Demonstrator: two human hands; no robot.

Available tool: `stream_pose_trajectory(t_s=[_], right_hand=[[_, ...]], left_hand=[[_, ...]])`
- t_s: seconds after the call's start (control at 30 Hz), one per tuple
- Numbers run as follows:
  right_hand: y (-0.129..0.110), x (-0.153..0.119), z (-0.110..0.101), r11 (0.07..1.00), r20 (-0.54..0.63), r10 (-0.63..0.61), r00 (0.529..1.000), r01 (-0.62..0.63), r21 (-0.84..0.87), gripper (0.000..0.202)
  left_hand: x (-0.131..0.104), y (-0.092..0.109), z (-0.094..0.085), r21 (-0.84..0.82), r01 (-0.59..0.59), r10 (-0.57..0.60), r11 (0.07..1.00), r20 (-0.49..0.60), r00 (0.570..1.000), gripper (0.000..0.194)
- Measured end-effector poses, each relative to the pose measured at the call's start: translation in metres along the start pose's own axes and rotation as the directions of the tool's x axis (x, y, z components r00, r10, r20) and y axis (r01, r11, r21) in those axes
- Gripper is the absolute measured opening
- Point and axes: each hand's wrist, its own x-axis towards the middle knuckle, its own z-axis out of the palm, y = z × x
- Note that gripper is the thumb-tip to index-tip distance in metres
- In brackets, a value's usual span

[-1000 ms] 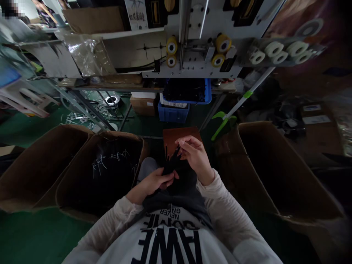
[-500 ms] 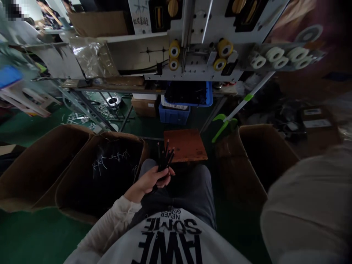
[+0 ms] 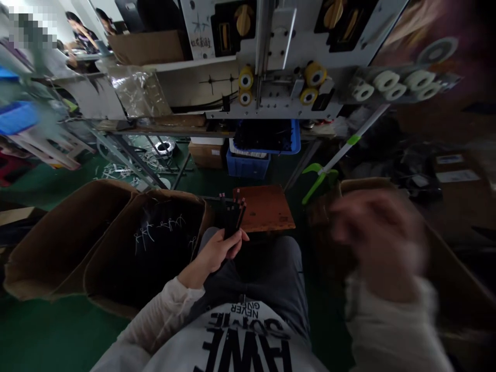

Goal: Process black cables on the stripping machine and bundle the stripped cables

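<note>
Several at once: holding black cables [image 3: 231, 223] in closed left hand [image 3: 217, 251], pointing lengthwise forward; well left of right hand [image 3: 382, 240] (too blurred to judge grip).

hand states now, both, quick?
Left hand: closed around a bundle of thin black strands.
Right hand: motion-blurred; can't tell whether it's open, closed or holding anything.
</note>
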Motion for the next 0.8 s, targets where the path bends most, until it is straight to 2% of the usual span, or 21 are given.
stream_pose_trajectory(t_s=[0.07,0.13,0.23,0.3,0.4,0.47,0.53,0.67,0.8], right_hand=[[0.008,-0.009,0.025,1.0,0.139,-0.026,0.99,0.026,-0.002,0.01],[0.023,-0.014,0.055,0.998,0.202,-0.065,0.977,0.06,0.031,0.011],[0.045,-0.019,0.091,0.987,0.132,-0.043,0.99,0.022,0.158,0.012],[0.054,-0.021,0.104,0.957,0.1,0.035,0.994,-0.062,0.283,0.013],[0.057,-0.024,0.108,0.845,0.096,0.165,0.982,-0.191,0.5,0.015],[0.055,-0.024,0.104,0.77,0.057,0.21,0.976,-0.201,0.605,0.014],[0.054,-0.024,0.098,0.759,0.03,0.208,0.978,-0.181,0.625,0.014],[0.051,-0.029,0.087,0.858,0.142,0.176,0.974,-0.223,0.463,0.009],[0.041,-0.031,0.082,0.94,0.28,0.165,0.946,-0.237,0.247,0.017]], left_hand=[[0.001,0.001,0.006,-0.017,-0.044,0.043,0.999,-0.039,0.998,0.035],[0.002,0.002,0.011,-0.022,-0.084,0.082,0.996,-0.082,0.993,0.039],[0.0,0.005,0.013,-0.009,-0.124,0.122,0.992,-0.129,0.984,0.04],[-0.003,0.006,0.013,0.015,-0.154,0.154,0.988,-0.148,0.977,0.036],[-0.008,0.006,0.011,0.078,-0.215,0.225,0.974,-0.168,0.96,0.03],[-0.012,0.006,0.012,0.114,-0.254,0.271,0.96,-0.179,0.946,0.028],[-0.017,0.007,0.013,0.143,-0.276,0.299,0.95,-0.178,0.938,0.026],[-0.024,0.014,0.017,0.161,-0.289,0.318,0.944,-0.199,0.927,0.025],[-0.027,0.019,0.02,0.198,-0.287,0.326,0.937,-0.209,0.922,0.027]])
